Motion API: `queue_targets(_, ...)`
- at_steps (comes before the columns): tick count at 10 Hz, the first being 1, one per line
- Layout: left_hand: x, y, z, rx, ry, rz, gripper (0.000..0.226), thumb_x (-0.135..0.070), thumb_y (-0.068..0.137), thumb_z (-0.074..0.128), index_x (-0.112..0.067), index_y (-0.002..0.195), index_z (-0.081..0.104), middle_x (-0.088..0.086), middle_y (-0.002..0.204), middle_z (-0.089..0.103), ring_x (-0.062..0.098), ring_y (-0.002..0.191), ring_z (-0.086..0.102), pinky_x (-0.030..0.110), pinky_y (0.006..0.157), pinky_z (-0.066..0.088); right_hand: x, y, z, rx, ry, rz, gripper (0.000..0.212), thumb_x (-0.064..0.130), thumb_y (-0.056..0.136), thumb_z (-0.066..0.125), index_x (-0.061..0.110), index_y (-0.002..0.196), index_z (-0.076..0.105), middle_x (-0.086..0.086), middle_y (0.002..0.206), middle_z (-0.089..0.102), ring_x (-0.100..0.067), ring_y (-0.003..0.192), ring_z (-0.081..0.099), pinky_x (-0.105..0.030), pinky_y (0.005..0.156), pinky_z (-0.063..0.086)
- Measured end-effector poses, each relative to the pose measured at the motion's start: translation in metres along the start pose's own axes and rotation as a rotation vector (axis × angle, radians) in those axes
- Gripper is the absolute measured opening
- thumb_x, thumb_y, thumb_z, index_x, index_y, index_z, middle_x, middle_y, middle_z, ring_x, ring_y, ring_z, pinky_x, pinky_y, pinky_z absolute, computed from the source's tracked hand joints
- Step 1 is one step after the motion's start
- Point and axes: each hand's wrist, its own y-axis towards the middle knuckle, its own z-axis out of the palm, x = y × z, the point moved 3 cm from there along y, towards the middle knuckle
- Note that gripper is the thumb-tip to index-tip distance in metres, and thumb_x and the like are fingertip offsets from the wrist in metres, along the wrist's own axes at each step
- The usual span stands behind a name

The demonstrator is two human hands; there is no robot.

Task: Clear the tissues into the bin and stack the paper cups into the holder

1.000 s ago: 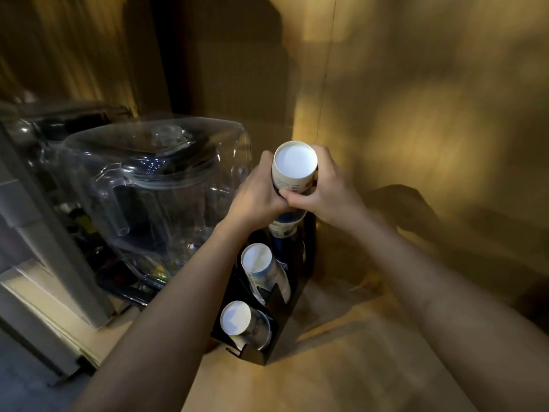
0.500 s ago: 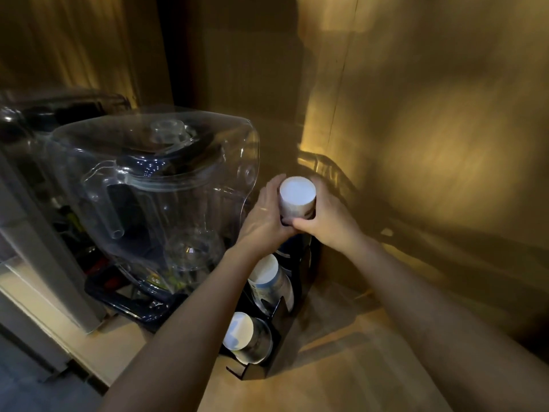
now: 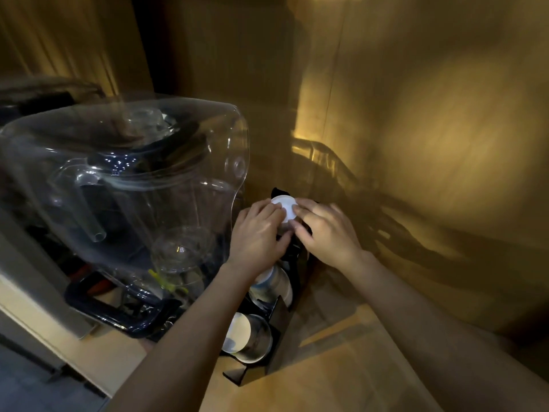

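1. Dim amber light falls on a wooden counter [image 3: 341,379] set into a corner of brown wall panels, and the picture is somewhat blurred.
2. Nearest the camera, two bare forearms reach forward over the counter from the lower edge.
3. Between them stands a black cup holder [image 3: 276,337] with tilted slots stepping away from the viewer. The front slot holds a paper cup [image 3: 240,336] lying with its white base towards the camera.
4. Behind it, the middle slot holds a second stack of cups [image 3: 274,282], partly hidden by the left wrist.
5. At the far slot, both hands close around the top cup [image 3: 284,208], bottom up, its white round base showing.
6. The left hand [image 3: 258,233] grips the cup's left side, fingers curled over its edge.
7. The right hand [image 3: 325,230] grips its right side, fingertips pressing on the white base.
8. Left of the holder sits a large clear plastic blender cover [image 3: 127,179] over a jug, on a dark base [image 3: 113,310].
9. No tissues or bin can be made out.
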Motion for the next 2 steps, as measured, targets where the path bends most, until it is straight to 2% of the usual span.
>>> queue_targets(1,-0.001,0.009,-0.003,0.098,0.011,-0.018,0.023,-0.034,0.085,0.054,-0.013,0.092,0.06,0.004,0.107,0.064,0.027,0.112,0.05,0.042,0.085,0.04,-0.003,0.005,-0.004,0.13,0.015,0.012,0.036,0.031,0.09,0.05,0.01,0.118,0.057,-0.006,0.133,0.053,-0.026,0.112,0.053,-0.039,0.092,0.035)
queue_targets(2,-0.008,0.022,-0.011,0.128,0.06,0.01,0.031,-0.04,0.085,0.05,-0.015,0.101,0.059,0.006,0.103,0.063,0.029,0.103,0.053,0.04,0.082,0.036,-0.007,0.013,-0.022,0.225,0.081,0.014,0.033,0.032,0.09,0.048,0.016,0.116,0.057,-0.002,0.133,0.052,-0.025,0.113,0.051,-0.037,0.091,0.038)
